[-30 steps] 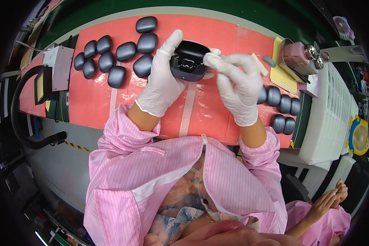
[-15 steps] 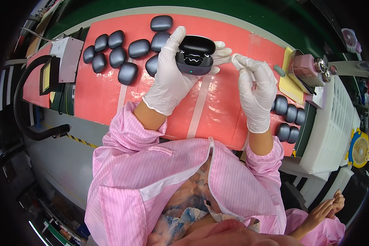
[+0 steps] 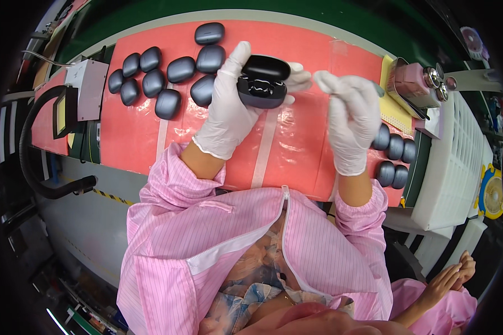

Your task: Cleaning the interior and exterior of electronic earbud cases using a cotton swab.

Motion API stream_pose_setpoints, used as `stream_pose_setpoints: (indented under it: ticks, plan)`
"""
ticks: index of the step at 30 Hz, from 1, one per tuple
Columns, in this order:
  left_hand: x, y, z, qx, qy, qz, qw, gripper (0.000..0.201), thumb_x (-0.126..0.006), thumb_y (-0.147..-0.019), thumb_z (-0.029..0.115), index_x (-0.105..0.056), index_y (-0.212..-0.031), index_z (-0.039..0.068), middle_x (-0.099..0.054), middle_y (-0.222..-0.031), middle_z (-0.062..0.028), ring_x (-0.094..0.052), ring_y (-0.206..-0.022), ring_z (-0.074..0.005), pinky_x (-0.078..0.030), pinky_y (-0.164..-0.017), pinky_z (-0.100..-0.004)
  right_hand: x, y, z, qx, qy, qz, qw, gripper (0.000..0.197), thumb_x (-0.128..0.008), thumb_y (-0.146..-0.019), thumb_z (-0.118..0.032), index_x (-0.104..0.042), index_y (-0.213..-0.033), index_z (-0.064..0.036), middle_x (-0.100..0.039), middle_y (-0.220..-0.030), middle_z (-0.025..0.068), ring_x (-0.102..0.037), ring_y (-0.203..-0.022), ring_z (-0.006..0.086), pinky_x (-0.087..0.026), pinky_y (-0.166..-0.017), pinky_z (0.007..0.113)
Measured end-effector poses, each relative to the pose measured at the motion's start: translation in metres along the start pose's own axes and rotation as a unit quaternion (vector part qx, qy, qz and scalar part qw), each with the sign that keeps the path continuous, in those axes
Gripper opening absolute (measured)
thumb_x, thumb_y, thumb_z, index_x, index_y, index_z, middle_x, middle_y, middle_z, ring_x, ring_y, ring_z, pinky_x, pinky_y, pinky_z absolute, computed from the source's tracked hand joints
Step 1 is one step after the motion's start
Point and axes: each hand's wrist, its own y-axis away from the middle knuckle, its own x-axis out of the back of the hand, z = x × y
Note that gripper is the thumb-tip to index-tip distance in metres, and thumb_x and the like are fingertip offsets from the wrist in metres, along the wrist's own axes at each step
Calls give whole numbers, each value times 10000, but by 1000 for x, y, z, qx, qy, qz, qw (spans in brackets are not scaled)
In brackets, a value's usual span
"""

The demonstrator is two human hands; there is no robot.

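My left hand (image 3: 227, 118), in a white glove, holds a dark earbud charging case (image 3: 262, 101) above the table. Its lid is up and shows a glossy black inside with bright metallic marks. Gloved too, my right hand (image 3: 353, 120) is held to the right of the case, apart from it. Its thumb and fingers are pressed together toward the case; anything between them is too small to make out. Several closed cases of the same kind (image 3: 181, 70) lie on the pink-red mat (image 3: 296, 145) to the left. More closed cases (image 3: 395, 147) lie beyond my right wrist.
A white box with a black flexible hose (image 3: 25, 128) stands at the left. On the right are a yellow notepad (image 3: 395, 118), a pink container with metal-topped bottles (image 3: 413, 84), white crates (image 3: 455, 167) and a yellow-blue fan (image 3: 492, 192). Another person's hands (image 3: 450, 276) are at lower right.
The green light on the front of the case no longer shows. The case has shifted slightly down in the picture. My right hand stays pinched and has turned a little.
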Motion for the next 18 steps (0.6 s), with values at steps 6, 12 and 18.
stream_pose_setpoints:
  ticks: [6,12,18]
  plan:
    - [5,-3,10,-2,29,13,999,722,-330,-944,565,-617,-1089,-81,-660,-1045,-235,-672,-925,-331,-526,-756,-329,15,8,8,31,192,-307,932,223,-621,-788,-42,-700,-993,-79,-618,-1034,149,-613,-932,297,-502,-790,357]
    - [14,-3,8,-15,94,17,995,635,-400,-936,515,-617,-1064,-67,-661,-1030,-233,-677,-766,-315,-553,-702,-371,44,-17,34,-84,427,-133,890,350,-602,-882,-300,-655,-1064,-6,-659,-957,186,-635,-915,321,-493,-808,395]
    - [2,-6,-1,5,98,16,995,583,-450,-924,500,-619,-1018,-49,-674,-953,-218,-662,-645,-314,-558,-623,-379,38,-15,52,-53,533,-199,821,271,-614,-879,-285,-632,-900,-15,-672,-925,153,-641,-908,297,-496,-778,383]
